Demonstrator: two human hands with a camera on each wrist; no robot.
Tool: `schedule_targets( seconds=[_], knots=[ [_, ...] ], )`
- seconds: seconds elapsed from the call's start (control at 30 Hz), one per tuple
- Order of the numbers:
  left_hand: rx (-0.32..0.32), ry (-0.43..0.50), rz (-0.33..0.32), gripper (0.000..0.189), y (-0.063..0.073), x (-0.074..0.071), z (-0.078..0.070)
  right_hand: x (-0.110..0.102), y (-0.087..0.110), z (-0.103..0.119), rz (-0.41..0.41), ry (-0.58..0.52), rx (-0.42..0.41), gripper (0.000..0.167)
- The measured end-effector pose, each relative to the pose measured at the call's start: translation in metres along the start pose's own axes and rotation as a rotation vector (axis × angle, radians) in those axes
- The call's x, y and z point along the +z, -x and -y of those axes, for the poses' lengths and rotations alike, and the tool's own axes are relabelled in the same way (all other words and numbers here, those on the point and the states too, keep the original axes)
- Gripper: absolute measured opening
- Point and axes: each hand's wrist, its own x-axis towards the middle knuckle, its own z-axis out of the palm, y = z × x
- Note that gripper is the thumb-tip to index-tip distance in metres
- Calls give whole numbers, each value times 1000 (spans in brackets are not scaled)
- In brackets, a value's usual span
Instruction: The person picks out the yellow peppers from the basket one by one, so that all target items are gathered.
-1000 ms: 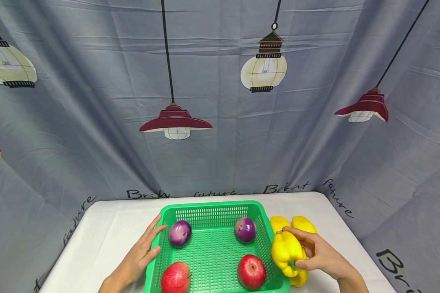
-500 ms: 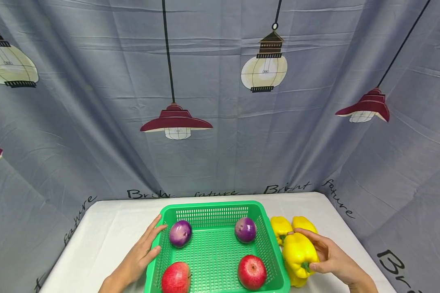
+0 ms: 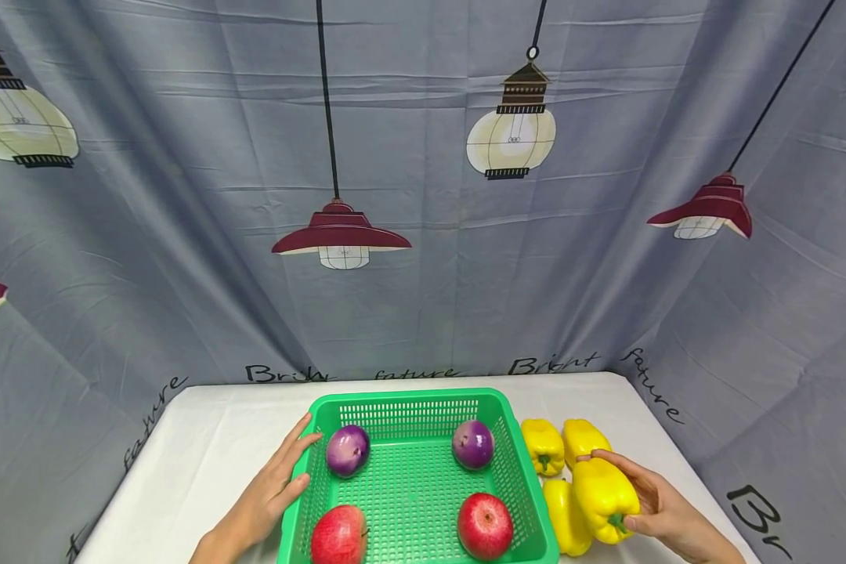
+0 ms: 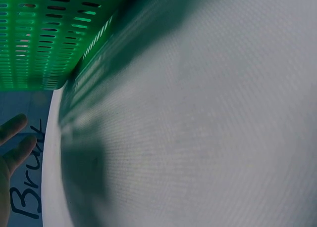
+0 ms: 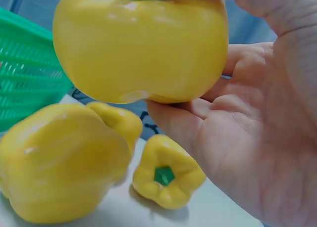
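Observation:
My right hand (image 3: 652, 501) grips a yellow bell pepper (image 3: 605, 499) between thumb and fingers, the thumb by its green stem. In the right wrist view this held pepper (image 5: 141, 46) is raised above the other peppers. Beside the basket lie a back-left pepper (image 3: 544, 446), a back-right pepper (image 3: 583, 440) and a front pepper (image 3: 566, 517), all yellow. My left hand (image 3: 271, 486), fingers extended, rests at the left rim of the green plastic basket (image 3: 409, 394). The left wrist view shows only two of its fingertips (image 4: 22, 150) near the basket's slotted wall (image 4: 44, 39).
Inside the basket sit two purple round onion-like vegetables, one left (image 3: 348, 450) and one right (image 3: 473, 444). Nearer are two red apples, a left one (image 3: 338, 534) and a right one (image 3: 485, 526). A white cloth (image 3: 211, 439) covers the table; a grey-blue curtain (image 3: 423, 313) hangs behind.
My right hand has moved the gripped pepper rightward, away from the basket's right wall, so the peppers behind and the front one show more. My left hand has stayed at the rim.

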Motion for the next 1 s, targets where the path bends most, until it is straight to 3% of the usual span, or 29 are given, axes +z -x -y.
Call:
schedule_targets(
  seconds=[0.2, 0.6, 0.8, 1.0],
  knots=[
    [-9, 3, -2, 56, 0, 1, 0, -8, 6, -9, -6, 35, -47, 62],
    [8, 27, -8, 56, -2, -1, -2, -27, 24, -21, -67, -56, 117, 59],
    [12, 30, -4, 56, -1, 0, -1, -30, 30, -27, -30, -133, 179, 59],
    [13, 14, -4, 56, 0, 0, 0, -31, 34, -30, 26, -227, 176, 61]
  ],
)
